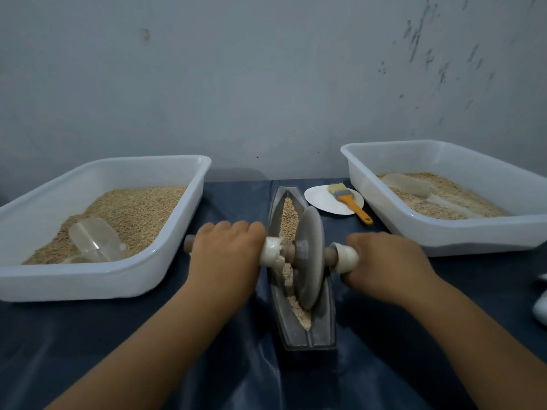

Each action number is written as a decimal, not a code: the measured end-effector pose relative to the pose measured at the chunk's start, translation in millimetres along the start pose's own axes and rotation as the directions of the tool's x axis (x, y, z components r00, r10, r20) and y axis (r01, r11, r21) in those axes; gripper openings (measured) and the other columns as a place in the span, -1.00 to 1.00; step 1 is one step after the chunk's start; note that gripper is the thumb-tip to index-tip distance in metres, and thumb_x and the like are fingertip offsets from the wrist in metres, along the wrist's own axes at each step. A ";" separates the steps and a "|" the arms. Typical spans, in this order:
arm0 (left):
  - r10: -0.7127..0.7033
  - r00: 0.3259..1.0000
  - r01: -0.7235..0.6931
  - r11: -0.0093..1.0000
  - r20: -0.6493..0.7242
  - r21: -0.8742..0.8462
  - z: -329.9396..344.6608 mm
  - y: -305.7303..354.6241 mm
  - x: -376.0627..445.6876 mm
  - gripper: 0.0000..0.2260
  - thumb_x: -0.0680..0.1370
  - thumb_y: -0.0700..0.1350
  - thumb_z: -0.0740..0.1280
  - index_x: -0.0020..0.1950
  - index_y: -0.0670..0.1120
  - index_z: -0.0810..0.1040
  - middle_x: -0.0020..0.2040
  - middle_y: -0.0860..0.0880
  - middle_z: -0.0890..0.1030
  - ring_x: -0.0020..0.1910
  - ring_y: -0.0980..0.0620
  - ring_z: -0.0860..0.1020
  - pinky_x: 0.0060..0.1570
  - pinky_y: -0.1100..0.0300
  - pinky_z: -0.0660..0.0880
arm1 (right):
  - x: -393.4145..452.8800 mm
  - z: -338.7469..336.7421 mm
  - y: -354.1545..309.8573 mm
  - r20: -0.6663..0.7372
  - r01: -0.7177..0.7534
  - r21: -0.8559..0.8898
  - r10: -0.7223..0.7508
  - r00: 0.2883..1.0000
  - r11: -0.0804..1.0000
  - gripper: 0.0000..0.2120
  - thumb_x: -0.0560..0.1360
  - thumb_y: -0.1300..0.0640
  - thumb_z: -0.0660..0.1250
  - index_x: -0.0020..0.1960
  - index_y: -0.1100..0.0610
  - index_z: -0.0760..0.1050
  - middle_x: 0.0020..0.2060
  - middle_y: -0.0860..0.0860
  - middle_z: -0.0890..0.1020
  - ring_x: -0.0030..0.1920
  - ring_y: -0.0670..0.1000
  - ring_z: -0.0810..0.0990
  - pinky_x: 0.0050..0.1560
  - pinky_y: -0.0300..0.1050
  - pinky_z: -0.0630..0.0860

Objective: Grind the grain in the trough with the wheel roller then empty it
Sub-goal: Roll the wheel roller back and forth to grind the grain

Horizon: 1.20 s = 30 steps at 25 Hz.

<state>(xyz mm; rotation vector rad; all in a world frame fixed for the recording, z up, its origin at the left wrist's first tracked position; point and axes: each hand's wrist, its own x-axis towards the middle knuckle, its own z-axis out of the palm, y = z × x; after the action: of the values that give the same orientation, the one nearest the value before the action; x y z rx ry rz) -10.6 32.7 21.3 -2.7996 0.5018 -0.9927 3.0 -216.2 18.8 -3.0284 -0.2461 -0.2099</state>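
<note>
Nearest the camera, two bare forearms reach forward over the dark-covered desk (148, 335). The left hand (226, 250) is curled round one end of the wooden axle, and the right hand (384, 261) is curled round the other, so both hold the wheel roller (309, 255) between them.

Of the things on the desk, the largest are two white tubs. The left tub (74, 285) sits along the left edge, filled with whole grain and a clear scoop (94, 239). The right tub (444, 244) sits toward the far right corner, holding paler, coarser-looking meal and another scoop (407, 186). Between them, at the middle of the desk and running front to back, lies the narrow grey trough (321, 329) — its near end well inside the front edge. The wheel stands upright in its channel, about halfway along.

The grain (288, 216) at the far end of the trough looks whole and golden; at the near end it looks paler and broken up. So grinding seems partly done — more passes are probably needed, and the emptying has not begun.

Smaller still, a white plate (319, 202) lies beside the trough's far end, with an orange-handled brush (347, 199) resting on it.
</note>
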 end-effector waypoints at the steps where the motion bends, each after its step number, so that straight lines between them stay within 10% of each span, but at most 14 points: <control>1: 0.002 1.000 -0.002 1.000 -0.003 -0.013 1.0 -2.0 -2.2 -0.58 0.15 -0.18 0.52 -0.31 0.01 0.26 -0.44 0.08 0.24 -0.48 0.04 0.21 -0.37 0.15 0.16 | -3.3 2.1 -0.8 -0.054 0.013 -0.053 -0.016 0.998 0.998 -0.76 0.33 -0.20 0.36 -0.24 -0.17 0.31 -0.34 -0.15 0.49 -0.31 -0.16 0.44 -0.43 -0.19 0.22; 9: -0.174 0.955 0.178 0.984 0.239 0.007 24.8 -8.1 39.4 -0.83 0.49 -0.08 0.30 -0.17 0.04 0.30 -0.33 0.09 0.32 -0.32 0.02 0.36 -0.26 0.12 0.24 | 46.6 -8.1 -17.0 -0.017 -0.004 -0.019 0.003 1.000 1.000 -0.84 0.38 -0.04 0.39 -0.21 -0.08 0.40 -0.29 -0.11 0.52 -0.27 -0.05 0.48 -0.33 -0.17 0.32; 15: -0.109 0.994 0.111 0.991 0.028 -0.078 12.5 -5.6 -11.7 -0.63 0.17 -0.23 0.50 -0.35 -0.01 0.30 -0.49 0.07 0.32 -0.53 0.04 0.23 -0.43 0.21 0.12 | 15.5 -3.4 -12.3 -0.162 0.084 -0.209 -0.119 0.980 0.974 -0.70 0.32 -0.08 0.36 -0.34 -0.10 0.22 -0.46 -0.12 0.42 -0.44 -0.17 0.32 -0.45 -0.21 0.10; 23: -0.178 0.965 0.170 0.984 0.195 0.056 24.8 -4.8 29.1 -0.82 0.48 -0.09 0.30 -0.17 0.03 0.27 -0.30 0.08 0.33 -0.32 0.00 0.34 -0.26 0.12 0.22 | 40.3 2.4 -16.4 -0.147 0.024 -0.065 -0.033 0.989 0.998 -0.83 0.41 -0.05 0.37 -0.20 -0.09 0.37 -0.30 -0.10 0.52 -0.26 -0.02 0.48 -0.29 -0.15 0.32; 30: -0.043 0.996 0.047 0.998 0.077 -0.048 9.6 -18.7 -12.9 -0.69 0.23 -0.17 0.49 -0.32 -0.02 0.33 -0.48 0.05 0.38 -0.54 -0.01 0.33 -0.46 0.20 0.16 | 3.7 -5.0 -6.2 -0.170 0.098 -0.201 -0.134 0.976 0.975 -0.68 0.37 -0.16 0.34 -0.31 -0.15 0.19 -0.43 -0.15 0.41 -0.41 -0.20 0.33 -0.45 -0.21 0.15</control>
<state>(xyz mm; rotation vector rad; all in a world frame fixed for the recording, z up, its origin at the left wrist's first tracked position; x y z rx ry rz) -9.0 54.8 10.5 -2.8925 0.4625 -0.8896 4.9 -210.1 24.9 -3.1574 -0.4110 -0.5493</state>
